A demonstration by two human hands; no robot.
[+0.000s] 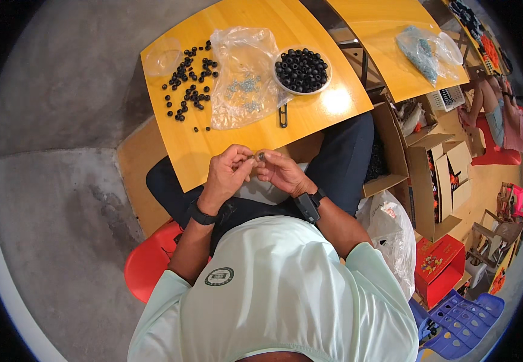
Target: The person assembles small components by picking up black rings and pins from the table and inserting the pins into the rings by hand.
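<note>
Pinching a small ring point(261, 156) between both hands, we held it at the bench point(183, 145) edge; left fingers point(244, 163) and right fingers point(268, 161) met around it, equally near.

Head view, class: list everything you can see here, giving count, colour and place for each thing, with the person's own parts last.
Table: one, yellow wood, in front of the person.
Bowl: one, pale, full of black rings, table's right.
Loose rings: many, black, scattered on table's left.
Bag: one, clear plastic, holding small pale parts, table's middle.
Second table: one, yellow, upper right, with another bag on it.
Boxes: several, brown cardboard, right.
Stool: one, red, under the person.
Left hand: pinching a small part, black wristband.
Right hand: meeting the left at the small part, black watch.
</note>
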